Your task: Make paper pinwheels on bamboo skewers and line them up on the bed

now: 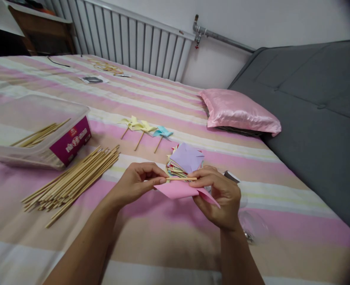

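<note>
Here my left grip (pixel 143 178) is closed, fingertips on one end of the stick (pixel 179 179). My right grip (pixel 218 194) pinches the paper (pixel 177 190), with fingers also at the stick's other end; the paper hangs between both grips. I judge the stick light and stiff, good to hold by its ends; the paper soft, easily creased, safer by its edge. Far left of the left grip, the tub (pixel 76 113) has a purple label (pixel 72 140), its white characters unreadable to me.
</note>
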### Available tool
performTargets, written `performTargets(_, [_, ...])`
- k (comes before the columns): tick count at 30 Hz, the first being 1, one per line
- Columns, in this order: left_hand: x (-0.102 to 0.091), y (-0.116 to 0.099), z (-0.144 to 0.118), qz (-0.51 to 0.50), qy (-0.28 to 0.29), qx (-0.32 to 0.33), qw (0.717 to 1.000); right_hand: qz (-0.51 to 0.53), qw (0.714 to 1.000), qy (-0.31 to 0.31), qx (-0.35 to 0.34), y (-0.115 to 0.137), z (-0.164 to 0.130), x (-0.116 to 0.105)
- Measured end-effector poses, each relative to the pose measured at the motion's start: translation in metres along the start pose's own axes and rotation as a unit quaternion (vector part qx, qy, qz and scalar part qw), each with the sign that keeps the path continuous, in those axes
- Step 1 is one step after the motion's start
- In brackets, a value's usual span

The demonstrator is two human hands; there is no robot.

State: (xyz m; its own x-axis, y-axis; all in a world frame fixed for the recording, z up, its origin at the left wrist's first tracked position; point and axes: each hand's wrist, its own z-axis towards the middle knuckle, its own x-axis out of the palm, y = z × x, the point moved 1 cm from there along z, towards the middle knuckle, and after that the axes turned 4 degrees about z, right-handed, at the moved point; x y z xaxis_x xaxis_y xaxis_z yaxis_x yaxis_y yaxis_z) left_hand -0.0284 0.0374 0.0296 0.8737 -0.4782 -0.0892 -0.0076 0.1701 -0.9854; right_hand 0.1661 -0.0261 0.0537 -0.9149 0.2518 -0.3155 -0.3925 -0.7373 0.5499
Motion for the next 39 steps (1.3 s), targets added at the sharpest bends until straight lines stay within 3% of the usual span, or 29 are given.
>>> performTargets(11, [-0.0003,0.0017,-0.0008,-0.002,-0.002,0.013,1.000,0.000,1.000,-0.012,0.006,-0.0025,-0.0022,0.0016])
performTargets(19, [-0.0004,0.0012,-0.0005,-0.029,0.006,-0.021,0.999,-0.004,1.000,-0.019,0.002,0.0003,-0.0015,-0.0011])
performTargets(39, [-0.0001,0.0030,-0.0003,-0.029,-0.003,-0.001,1.000,-0.016,0.999,-0.030,0.004,0.0003,-0.0024,0.0006])
